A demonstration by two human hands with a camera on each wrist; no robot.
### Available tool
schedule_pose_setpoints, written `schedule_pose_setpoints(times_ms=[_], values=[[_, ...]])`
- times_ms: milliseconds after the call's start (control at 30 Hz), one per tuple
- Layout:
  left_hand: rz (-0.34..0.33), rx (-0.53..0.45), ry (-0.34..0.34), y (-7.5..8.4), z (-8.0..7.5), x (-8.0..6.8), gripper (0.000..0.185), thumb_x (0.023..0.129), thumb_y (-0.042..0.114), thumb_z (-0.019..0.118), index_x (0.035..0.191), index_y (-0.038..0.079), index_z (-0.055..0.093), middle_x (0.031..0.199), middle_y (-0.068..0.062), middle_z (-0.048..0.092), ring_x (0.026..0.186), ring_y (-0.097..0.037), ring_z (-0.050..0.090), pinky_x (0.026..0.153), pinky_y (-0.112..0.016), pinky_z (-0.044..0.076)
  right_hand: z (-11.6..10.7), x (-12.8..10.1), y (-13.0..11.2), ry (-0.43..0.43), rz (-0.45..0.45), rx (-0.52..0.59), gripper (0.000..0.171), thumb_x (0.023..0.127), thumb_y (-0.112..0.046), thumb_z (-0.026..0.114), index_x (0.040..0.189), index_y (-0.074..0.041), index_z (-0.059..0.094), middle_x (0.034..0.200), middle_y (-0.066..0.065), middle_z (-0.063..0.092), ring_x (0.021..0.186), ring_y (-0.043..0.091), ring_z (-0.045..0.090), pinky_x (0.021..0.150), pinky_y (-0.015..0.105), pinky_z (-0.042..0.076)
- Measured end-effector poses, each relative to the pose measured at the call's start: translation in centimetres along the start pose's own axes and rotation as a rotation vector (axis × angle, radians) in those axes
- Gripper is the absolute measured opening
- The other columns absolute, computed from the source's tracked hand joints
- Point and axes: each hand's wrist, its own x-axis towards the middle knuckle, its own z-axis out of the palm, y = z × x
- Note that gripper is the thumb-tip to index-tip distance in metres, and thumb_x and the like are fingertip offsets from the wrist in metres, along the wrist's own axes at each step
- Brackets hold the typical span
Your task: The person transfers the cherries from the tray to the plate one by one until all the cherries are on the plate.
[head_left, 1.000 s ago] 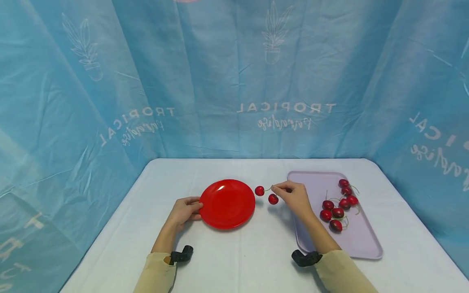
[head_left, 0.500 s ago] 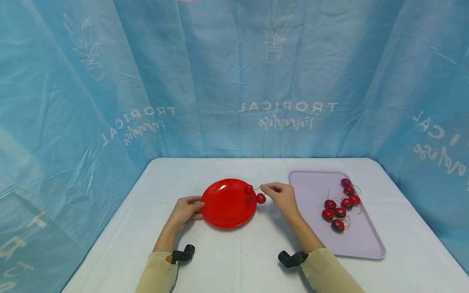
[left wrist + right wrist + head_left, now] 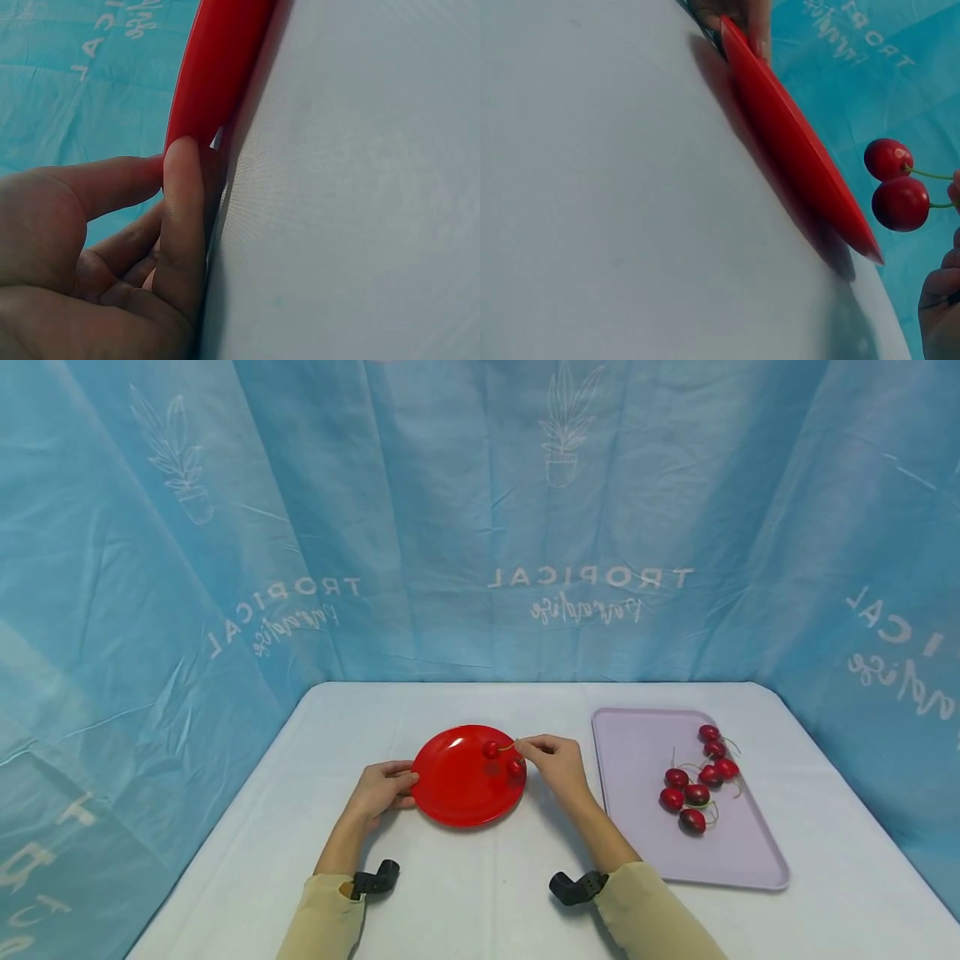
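**Paired cherries held by the stems over a steadied plate**

Nearest the viewer, two sleeved forearms reach forward over the white counter (image 3: 480, 893). The left hand (image 3: 382, 792) grips the near-left rim of the red plate (image 3: 457, 785), thumb above and fingers tucked under the edge, which would keep the plate from sliding. The right hand (image 3: 557, 763) pinches the joined stems of a cherry pair (image 3: 501, 758); held this way the fruit hangs free of the fingers, above the plate's right half and seemingly not yet resting on it, as the right wrist view suggests. Farther right lies a lilac tray (image 3: 637, 752) carrying the remaining cherries (image 3: 699, 774), clustered toward its far side. Behind the counter hangs a blue printed curtain (image 3: 480, 527).
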Motion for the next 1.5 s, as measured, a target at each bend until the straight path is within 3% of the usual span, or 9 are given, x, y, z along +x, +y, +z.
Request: schedule_pose_setpoints(times_ms=[233, 500, 767, 1033, 1300, 1500], values=[[0.010, 0.001, -0.005, 0.0, 0.0, 0.0, 0.038, 0.091, 0.011, 0.066, 0.127, 0.001, 0.059, 0.105, -0.015, 0.066, 0.070, -0.024, 0.069, 0.067, -0.033, 0.057, 1.4, 0.1, 0.6, -0.006, 0.008, 0.027, 0.013, 0.087, -0.024, 0.073, 0.093, -0.013, 0.077, 0.084, 0.002, 0.070, 0.081, 0.021, 0.063, 0.072, 0.028, 0.054], [0.015, 0.005, -0.004, 0.1, -0.1, 0.0, 0.038, 0.091, 0.011, 0.067, 0.127, 0.000, 0.059, 0.104, -0.015, 0.066, 0.070, -0.024, 0.069, 0.067, -0.033, 0.057, 2.5, 0.0, 0.7, -0.041, 0.095, 0.039, 0.013, 0.086, -0.022, 0.073, 0.093, -0.011, 0.078, 0.083, 0.003, 0.071, 0.085, 0.020, 0.063, 0.074, 0.027, 0.055], [0.017, 0.012, 0.000, 0.0, -0.1, 0.0, 0.038, 0.091, 0.013, 0.067, 0.126, 0.001, 0.060, 0.104, -0.015, 0.067, 0.070, -0.024, 0.068, 0.067, -0.034, 0.057, 2.9, -0.4, 1.2, -0.035, 0.107, -0.098, 0.014, 0.085, -0.024, 0.075, 0.092, -0.013, 0.078, 0.082, -0.001, 0.070, 0.086, 0.021, 0.059, 0.067, 0.027, 0.055], [0.010, -0.001, -0.006, 0.2, 0.0, 0.0, 0.038, 0.091, 0.012, 0.067, 0.126, 0.000, 0.059, 0.105, -0.015, 0.066, 0.069, -0.024, 0.068, 0.066, -0.034, 0.057, 3.0, -0.6, 1.0, -0.068, 0.007, -0.300, 0.010, 0.084, -0.022, 0.074, 0.087, -0.014, 0.079, 0.071, -0.006, 0.068, 0.081, 0.018, 0.060, 0.065, 0.029, 0.052], [-0.001, 0.000, -0.009, 0.5, -0.1, -0.2, 0.039, 0.090, 0.012, 0.067, 0.127, 0.002, 0.058, 0.106, -0.015, 0.065, 0.066, -0.022, 0.067, 0.066, -0.033, 0.057, 2.9, -0.7, 0.8, -0.085, 0.036, -0.310, 0.012, 0.084, -0.023, 0.075, 0.089, -0.013, 0.079, 0.072, -0.006, 0.068, 0.083, 0.019, 0.060, 0.064, 0.028, 0.053], [0.012, 0.011, -0.001, 0.1, 0.0, -0.1, 0.038, 0.091, 0.012, 0.067, 0.126, 0.001, 0.058, 0.106, -0.015, 0.065, 0.067, -0.022, 0.067, 0.066, -0.033, 0.057, 2.6, -0.7, 1.0, -0.100, 0.005, -0.306, 0.017, 0.083, -0.024, 0.076, 0.095, -0.013, 0.078, 0.081, -0.004, 0.068, 0.084, 0.018, 0.059, 0.063, 0.027, 0.054]])
